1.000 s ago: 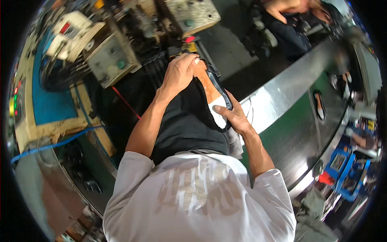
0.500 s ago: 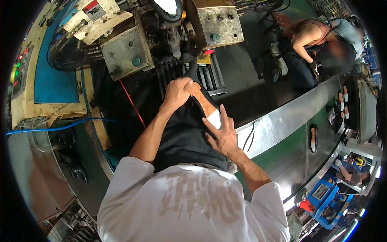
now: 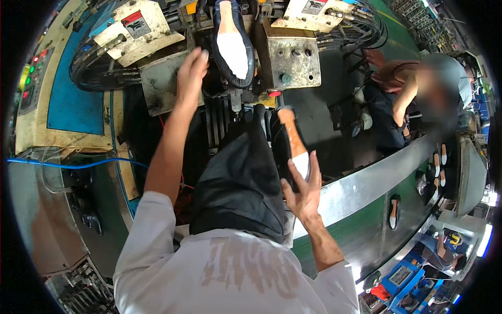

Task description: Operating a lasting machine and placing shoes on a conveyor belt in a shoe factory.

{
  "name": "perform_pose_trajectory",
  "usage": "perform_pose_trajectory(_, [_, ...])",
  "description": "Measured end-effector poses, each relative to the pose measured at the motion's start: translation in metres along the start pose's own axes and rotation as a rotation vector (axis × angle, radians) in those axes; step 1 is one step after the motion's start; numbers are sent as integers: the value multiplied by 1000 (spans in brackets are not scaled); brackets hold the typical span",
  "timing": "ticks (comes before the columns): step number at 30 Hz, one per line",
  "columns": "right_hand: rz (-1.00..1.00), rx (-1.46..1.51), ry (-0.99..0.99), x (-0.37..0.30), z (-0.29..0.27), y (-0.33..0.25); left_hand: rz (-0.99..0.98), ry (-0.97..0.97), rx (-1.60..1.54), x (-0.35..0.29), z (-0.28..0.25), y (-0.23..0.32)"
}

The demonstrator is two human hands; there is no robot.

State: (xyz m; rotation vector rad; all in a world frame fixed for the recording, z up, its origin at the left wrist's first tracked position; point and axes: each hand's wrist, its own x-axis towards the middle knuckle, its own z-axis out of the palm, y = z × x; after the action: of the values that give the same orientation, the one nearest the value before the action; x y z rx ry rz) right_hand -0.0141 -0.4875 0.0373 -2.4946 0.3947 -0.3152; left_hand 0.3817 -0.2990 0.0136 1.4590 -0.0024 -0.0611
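Observation:
My right hand [image 3: 305,194] grips the toe end of a dark shoe upper on its last, with a tan and white underside [image 3: 294,140] facing up. That shoe is held over the right side of my lap, its heel end pointing away from me. My left hand [image 3: 192,76] is raised, empty and open, beside the left control box. Just right of it, a second black shoe upper [image 3: 230,55] sits sole up in the machine, its white insole showing and its edge gathered around the toe.
Control boxes [image 3: 294,62] with buttons flank the machine. At my right runs a metal rail [image 3: 361,187] beside a green conveyor belt [image 3: 340,238] carrying several shoes. A co-worker [image 3: 395,94] sits beyond it. A blue hose [image 3: 78,166] crosses at left, near dark shoes [image 3: 90,214].
My left hand has let go of the shoe's heel end and moved up and left toward the machine. My right hand has carried the shoe rightward. The view has shifted, showing more of the machine.

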Motion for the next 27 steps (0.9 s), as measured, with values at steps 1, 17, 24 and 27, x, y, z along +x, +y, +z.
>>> perform_pose_trajectory(1, [-15,-68,14,17,-8,-5,-155,-161,-234,12,15,31])
perform_pose_trajectory(17, [-402,-136,230,307,61,-103,-403,-813,-816,-97,-100,70])
perform_pose_trajectory(24, [-306,-135,193,301,101,-105,-596,-326,-731,-182,-151,40])
perform_pose_trajectory(27, [-298,-179,189,297,106,-122,-648,-270,-644,-211,-182,29])
